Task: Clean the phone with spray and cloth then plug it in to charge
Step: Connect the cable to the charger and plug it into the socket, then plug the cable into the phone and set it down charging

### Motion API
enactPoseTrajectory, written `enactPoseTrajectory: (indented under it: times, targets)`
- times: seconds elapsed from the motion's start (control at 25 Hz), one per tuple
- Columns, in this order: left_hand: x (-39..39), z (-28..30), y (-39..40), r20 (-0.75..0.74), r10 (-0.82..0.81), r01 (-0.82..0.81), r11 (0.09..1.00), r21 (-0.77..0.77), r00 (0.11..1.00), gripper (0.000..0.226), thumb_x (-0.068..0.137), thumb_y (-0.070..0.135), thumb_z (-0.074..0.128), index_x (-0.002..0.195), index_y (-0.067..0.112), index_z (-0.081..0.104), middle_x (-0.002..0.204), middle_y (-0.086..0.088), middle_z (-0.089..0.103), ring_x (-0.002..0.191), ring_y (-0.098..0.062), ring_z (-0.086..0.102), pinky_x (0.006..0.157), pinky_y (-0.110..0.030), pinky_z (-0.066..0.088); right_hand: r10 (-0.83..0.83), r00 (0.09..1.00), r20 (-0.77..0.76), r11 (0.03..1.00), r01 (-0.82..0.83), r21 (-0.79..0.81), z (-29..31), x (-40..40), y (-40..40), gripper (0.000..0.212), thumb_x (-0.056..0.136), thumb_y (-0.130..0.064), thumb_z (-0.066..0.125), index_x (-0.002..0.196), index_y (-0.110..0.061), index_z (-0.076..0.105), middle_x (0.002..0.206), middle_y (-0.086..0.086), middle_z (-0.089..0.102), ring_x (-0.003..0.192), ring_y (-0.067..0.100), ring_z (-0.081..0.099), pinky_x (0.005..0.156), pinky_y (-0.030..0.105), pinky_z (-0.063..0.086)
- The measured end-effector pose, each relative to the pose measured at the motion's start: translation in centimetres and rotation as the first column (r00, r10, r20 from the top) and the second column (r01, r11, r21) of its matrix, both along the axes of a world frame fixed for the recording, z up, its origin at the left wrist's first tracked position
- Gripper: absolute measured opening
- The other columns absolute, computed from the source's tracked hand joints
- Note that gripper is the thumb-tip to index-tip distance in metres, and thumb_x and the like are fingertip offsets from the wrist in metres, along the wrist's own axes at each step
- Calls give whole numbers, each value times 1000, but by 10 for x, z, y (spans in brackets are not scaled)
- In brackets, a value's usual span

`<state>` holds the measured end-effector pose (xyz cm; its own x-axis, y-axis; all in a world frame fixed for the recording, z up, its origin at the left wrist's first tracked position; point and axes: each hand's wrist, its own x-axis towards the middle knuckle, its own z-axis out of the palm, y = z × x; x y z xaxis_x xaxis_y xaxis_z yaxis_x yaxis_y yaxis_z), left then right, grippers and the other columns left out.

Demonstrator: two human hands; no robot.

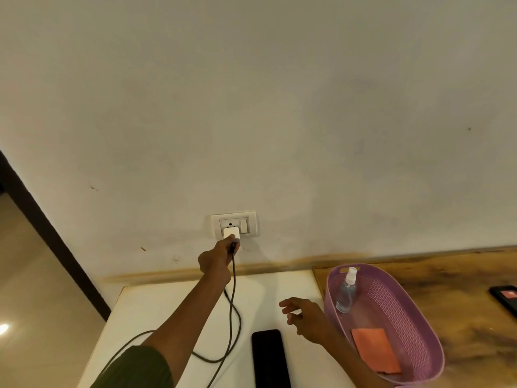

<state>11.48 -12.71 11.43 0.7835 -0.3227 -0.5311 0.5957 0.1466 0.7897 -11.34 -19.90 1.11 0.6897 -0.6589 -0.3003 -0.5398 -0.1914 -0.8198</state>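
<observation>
My left hand [216,259] is stretched to the wall and grips a white charger plug [231,233] that sits in the wall socket [234,224]. A dark cable [233,312] hangs from the plug and loops over the white table [156,306]. The black phone [269,358] lies flat on that table, screen dark. My right hand [303,313] hovers over the table just right of the phone, fingers spread, holding nothing. A clear spray bottle [347,291] and an orange cloth [375,350] rest inside a purple basket [419,326].
The basket stands on a wooden counter [458,284] to the right. A second dark phone [507,298] lies at the counter's right edge. Left of the white table the floor [30,289] drops away beside a dark door frame [50,239].
</observation>
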Motion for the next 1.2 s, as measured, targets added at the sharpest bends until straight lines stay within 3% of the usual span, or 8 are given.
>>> enactPoseTrajectory:
  times: [0.28,0.44,0.52,0.64,0.72,0.84,0.96,1.2]
  targets:
    - [6,4,-3,15,41,-41,999,-1,999,54,51,6,92,97,-13,70,91,-21,75,67,-29,71,66,-31,60,16,999,42,999,-14,-51,-3,4,9,35,87,12,50,115,-2,64,98,5,62,69,9,56,48,7,41]
    - [4,9,5,13,-39,39,999,-28,999,52,61,9,92,103,-11,69,95,-20,74,70,-26,71,84,-38,61,22,1000,15,997,-21,-73,-1,1,18,34,88,8,52,115,-8,65,100,7,64,69,10,57,49,7,41]
    - [-10,16,10,234,-104,53,976,212,967,52,69,18,89,110,-6,68,104,-17,70,86,-29,70,93,-38,57,18,1000,-26,995,-20,-102,-2,-2,21,33,90,4,53,115,-12,65,104,6,65,72,9,59,55,9,46]
    - [-47,19,22,840,-166,-132,954,269,516,37,81,8,75,116,4,64,112,-10,63,97,-23,62,87,-19,49,-14,996,-90,986,-1,-168,-3,-3,28,31,91,-3,54,115,-19,64,105,-1,66,83,9,63,68,12,50]
    - [-80,10,23,942,-241,-20,967,253,234,27,83,-5,63,105,10,67,100,1,64,88,-12,62,79,-17,50,-41,989,-140,978,11,-206,-4,-3,34,28,92,-9,55,116,-22,62,110,-4,66,86,7,61,67,7,46]
    - [-111,-21,25,795,-533,187,846,499,290,34,85,-10,53,108,12,65,104,1,64,97,-13,61,82,-11,44,-91,976,-196,975,47,-219,-7,-4,49,27,92,-19,58,119,-25,57,118,-2,64,89,6,57,77,11,45]
    - [-111,-64,27,517,-815,185,568,802,263,45,89,-4,48,133,8,48,132,-9,52,123,-25,49,101,-28,41,-124,957,-263,973,65,-223,-15,-4,65,42,87,-39,63,125,-27,49,126,-1,59,106,12,59,92,20,45]
    - [-89,-104,43,174,-919,87,217,972,355,67,97,15,53,151,1,17,157,-25,16,141,-39,33,115,-40,35,-183,884,-430,969,88,-231,-40,15,90,96,70,-74,58,145,-26,23,156,4,25,141,27,31,114,39,31]
